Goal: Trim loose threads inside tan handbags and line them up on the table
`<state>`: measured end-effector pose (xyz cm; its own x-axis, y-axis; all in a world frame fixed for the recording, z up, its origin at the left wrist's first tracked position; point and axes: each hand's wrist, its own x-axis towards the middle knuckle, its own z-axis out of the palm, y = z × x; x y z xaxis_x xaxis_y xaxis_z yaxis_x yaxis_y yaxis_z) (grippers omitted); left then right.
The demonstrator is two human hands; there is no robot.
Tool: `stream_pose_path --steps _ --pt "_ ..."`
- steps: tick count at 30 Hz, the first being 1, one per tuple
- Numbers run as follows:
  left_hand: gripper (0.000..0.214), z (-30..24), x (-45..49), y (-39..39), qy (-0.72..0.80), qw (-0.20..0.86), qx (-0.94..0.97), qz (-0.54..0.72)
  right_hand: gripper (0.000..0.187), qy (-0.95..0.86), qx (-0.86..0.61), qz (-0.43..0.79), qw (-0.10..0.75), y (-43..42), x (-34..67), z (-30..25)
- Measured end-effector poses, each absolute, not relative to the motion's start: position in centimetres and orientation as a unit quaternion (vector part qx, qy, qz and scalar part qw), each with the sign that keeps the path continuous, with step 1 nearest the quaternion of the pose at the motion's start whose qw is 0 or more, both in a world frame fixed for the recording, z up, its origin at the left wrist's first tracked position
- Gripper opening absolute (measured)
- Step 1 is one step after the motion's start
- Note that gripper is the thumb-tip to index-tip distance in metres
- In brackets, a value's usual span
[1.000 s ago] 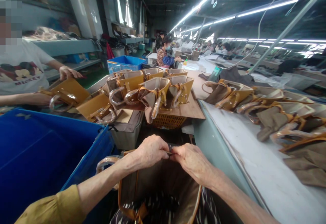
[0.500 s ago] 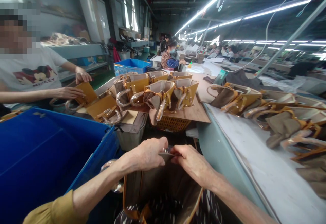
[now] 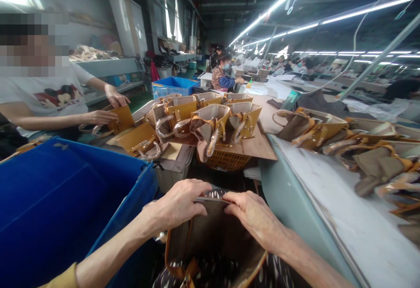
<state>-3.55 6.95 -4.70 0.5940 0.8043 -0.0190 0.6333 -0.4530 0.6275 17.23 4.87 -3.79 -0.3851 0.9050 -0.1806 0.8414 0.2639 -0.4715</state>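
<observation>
An open tan handbag (image 3: 213, 244) with a brown lining sits in my lap, its mouth facing me. My left hand (image 3: 179, 202) grips the far rim of the bag from the left, fingers curled over the edge. My right hand (image 3: 252, 216) pinches the same rim from the right, a short way from the left hand. A clear-wrapped handle shows just under my left wrist.
A big blue bin (image 3: 65, 200) stands at my left. Ahead, several tan handbags (image 3: 210, 122) stand on a board over an orange basket (image 3: 225, 159). More bags (image 3: 357, 144) lie along the white conveyor table (image 3: 328, 205) at right. A co-worker's hands (image 3: 111, 104) handle a bag at left.
My hands have slid apart along the bag's rim and the bag's mouth has opened wider. The view has shifted slightly; the co-worker's hands have moved over their bag.
</observation>
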Motion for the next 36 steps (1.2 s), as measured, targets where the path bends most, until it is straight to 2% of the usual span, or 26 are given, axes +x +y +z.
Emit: stream_pose_path --steps 3,7,17,25,36 --pt "0.025 -5.3 -3.5 5.8 0.436 0.196 0.862 0.166 0.023 -0.794 -0.557 0.238 0.047 4.9 17.2 -4.1" --pt "0.014 -6.3 -2.9 4.5 0.449 0.145 0.864 0.177 0.023 -0.797 -0.559 0.223 0.051 4.8 17.1 -4.3" --pt "0.018 -7.0 -0.9 4.4 0.459 0.154 0.851 0.204 0.028 -0.787 -0.568 0.235 0.056 4.5 16.7 -3.7" --pt "0.015 -7.2 -0.9 4.9 0.495 0.219 0.809 0.229 0.025 -0.805 -0.54 0.233 0.075 4.8 16.9 -4.2" --pt "0.012 -8.1 -0.6 4.8 0.504 0.175 0.82 0.207 0.021 -0.81 -0.554 0.19 0.026 4.9 16.6 -4.3"
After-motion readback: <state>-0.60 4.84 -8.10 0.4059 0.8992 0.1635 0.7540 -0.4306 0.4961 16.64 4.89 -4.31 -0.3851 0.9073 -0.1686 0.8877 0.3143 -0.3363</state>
